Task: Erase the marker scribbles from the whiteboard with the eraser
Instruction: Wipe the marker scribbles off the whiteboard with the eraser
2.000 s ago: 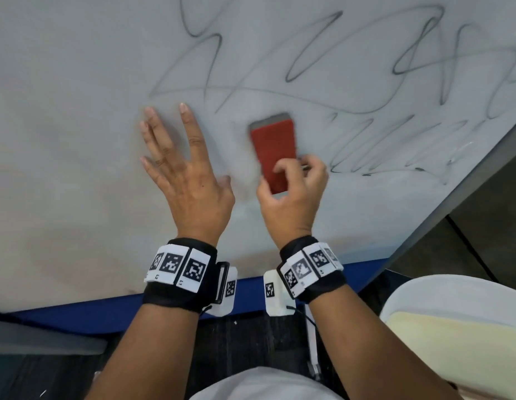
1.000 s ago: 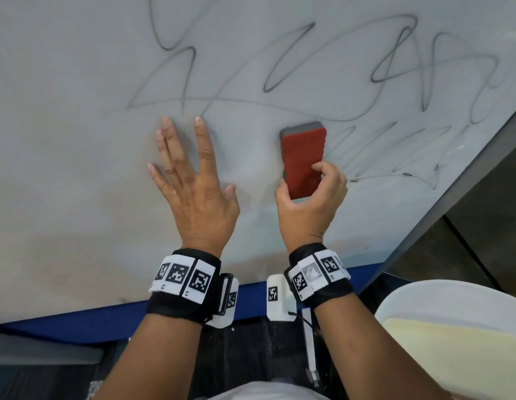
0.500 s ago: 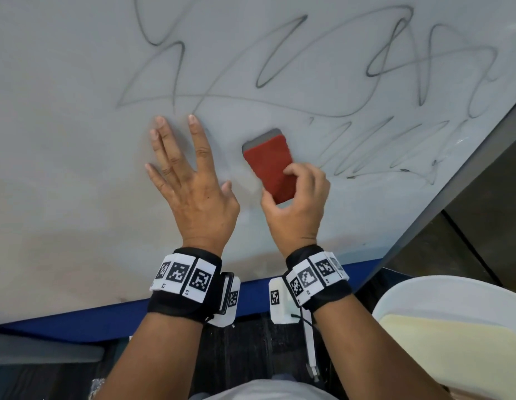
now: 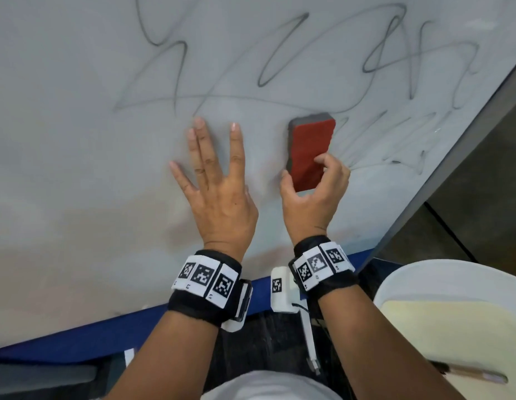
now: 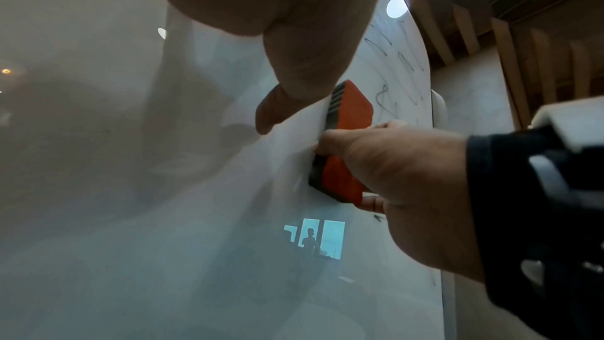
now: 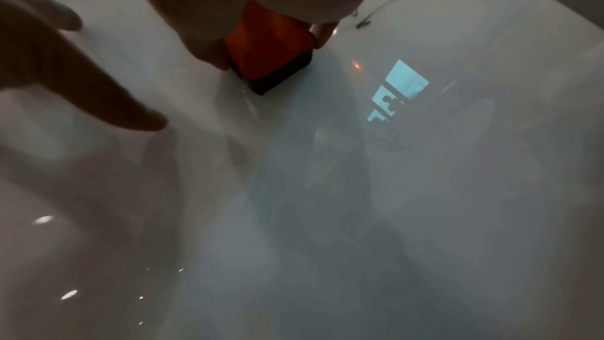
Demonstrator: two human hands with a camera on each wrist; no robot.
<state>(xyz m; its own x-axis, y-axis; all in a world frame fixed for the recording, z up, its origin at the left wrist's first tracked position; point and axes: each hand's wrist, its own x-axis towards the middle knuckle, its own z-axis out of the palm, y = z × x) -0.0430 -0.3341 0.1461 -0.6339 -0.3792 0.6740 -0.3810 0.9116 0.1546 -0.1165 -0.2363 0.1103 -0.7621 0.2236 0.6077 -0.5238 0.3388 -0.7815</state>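
The whiteboard (image 4: 77,168) fills the head view, with grey marker scribbles (image 4: 280,67) across its upper half and fainter zigzags (image 4: 401,140) at the right. A red eraser (image 4: 310,151) with a grey felt base lies flat against the board. My right hand (image 4: 311,194) grips its lower end, thumb on the left side and fingers on the right. My left hand (image 4: 216,180) rests flat on the board just left of the eraser, fingers straight and spread. The eraser (image 5: 346,138) shows in the left wrist view, and the eraser (image 6: 271,53) in the right wrist view.
The board's blue bottom edge (image 4: 77,339) runs below my wrists, and its grey right frame (image 4: 453,168) slants down to the right. A white and cream chair (image 4: 453,319) stands at the lower right. The board's lower left area bears only faint smudges.
The eraser swept left half a second ago and is now back right and upright, next to the faint zigzags. My left hand has stayed flat on the board.
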